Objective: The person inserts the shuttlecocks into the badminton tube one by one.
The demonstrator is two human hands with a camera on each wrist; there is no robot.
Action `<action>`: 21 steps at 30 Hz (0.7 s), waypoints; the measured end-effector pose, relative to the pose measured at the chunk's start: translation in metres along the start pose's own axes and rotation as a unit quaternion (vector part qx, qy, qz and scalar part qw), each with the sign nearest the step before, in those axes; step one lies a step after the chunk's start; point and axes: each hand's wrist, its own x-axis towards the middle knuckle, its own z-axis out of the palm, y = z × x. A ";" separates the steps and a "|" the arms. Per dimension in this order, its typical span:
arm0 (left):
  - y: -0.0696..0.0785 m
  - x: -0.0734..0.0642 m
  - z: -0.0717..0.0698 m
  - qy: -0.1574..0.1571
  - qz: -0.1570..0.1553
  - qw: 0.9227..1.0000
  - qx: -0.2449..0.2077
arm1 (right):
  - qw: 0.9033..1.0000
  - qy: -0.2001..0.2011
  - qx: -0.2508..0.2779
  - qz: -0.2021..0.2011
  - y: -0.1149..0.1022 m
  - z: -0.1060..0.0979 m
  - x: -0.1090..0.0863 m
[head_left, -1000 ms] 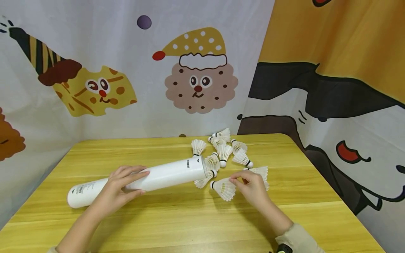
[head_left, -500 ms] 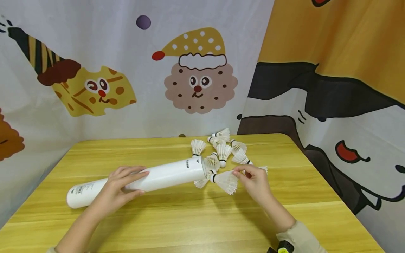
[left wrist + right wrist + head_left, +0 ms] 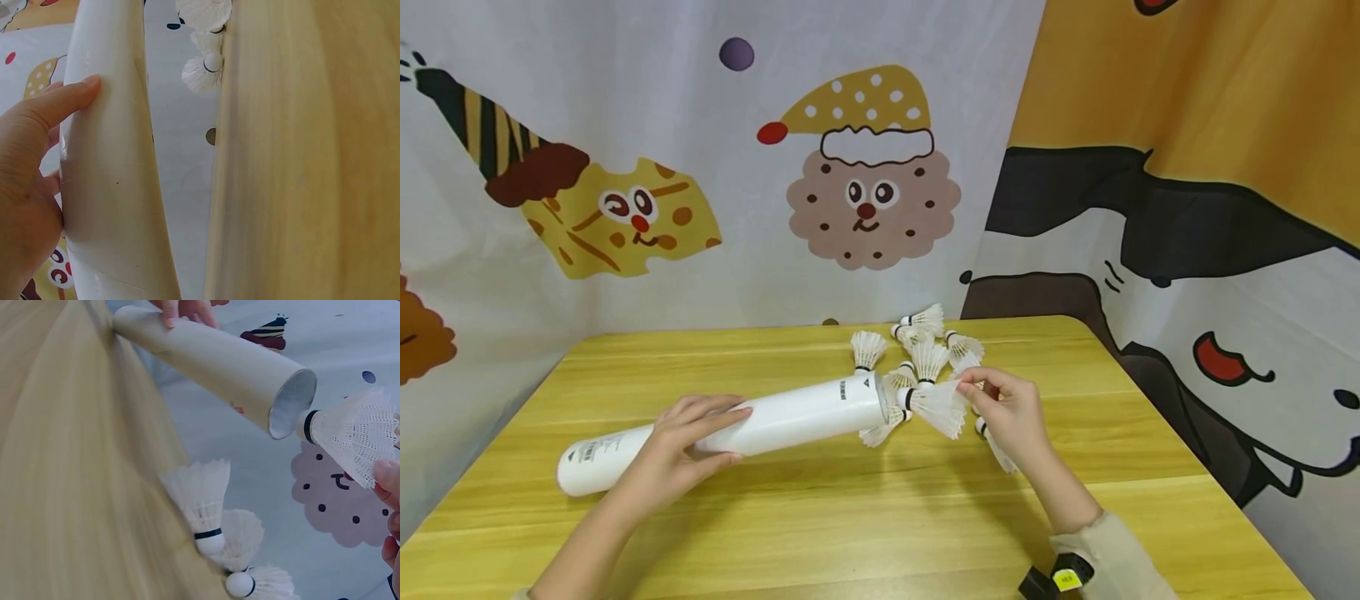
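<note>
A long white tube (image 3: 805,414) lies tilted over the table, with its mouth facing right. My left hand (image 3: 688,442) grips it around the middle, thumb on the near side; the left wrist view also shows this hand (image 3: 37,156) on the tube. My right hand (image 3: 1009,417) pinches the feather rim of a white shuttlecock (image 3: 942,408). In the right wrist view the cork of this shuttlecock (image 3: 356,434) points at the tube's open end, just outside it. Below the right hand another shuttlecock (image 3: 997,447) lies partly hidden.
Several shuttlecocks lie in a loose cluster behind the tube's mouth, among them one standing apart shuttlecock (image 3: 868,350) and one at the back (image 3: 925,318). The wooden table (image 3: 820,533) ends against a cartoon-printed curtain (image 3: 700,308).
My right hand has raised the pinched shuttlecock and brought its cork up level with the tube's mouth. The shuttlecock near that hand has shifted and turned. The left hand and tube stay put.
</note>
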 end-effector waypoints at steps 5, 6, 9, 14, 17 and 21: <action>-0.001 -0.002 0.000 -0.001 0.001 1.000 0.005 | 0.999 -0.014 0.031 -0.001 -0.003 0.004 0.005; -0.001 -0.002 0.000 -0.001 0.001 1.000 0.006 | 0.999 -0.018 0.038 0.000 -0.003 0.005 0.006; -0.001 -0.002 0.000 -0.002 0.000 1.000 0.007 | 0.998 -0.026 0.055 0.000 -0.003 0.009 0.008; -0.001 -0.001 -0.001 0.000 -0.001 1.000 0.000 | 0.998 -0.027 0.064 -0.011 -0.002 0.020 0.013; -0.002 -0.001 0.000 0.001 0.004 1.000 -0.002 | 0.997 -0.032 0.071 -0.008 -0.003 0.026 0.014; -0.002 0.000 0.000 0.002 0.010 1.000 -0.003 | 0.996 -0.042 0.078 0.006 -0.004 0.033 0.014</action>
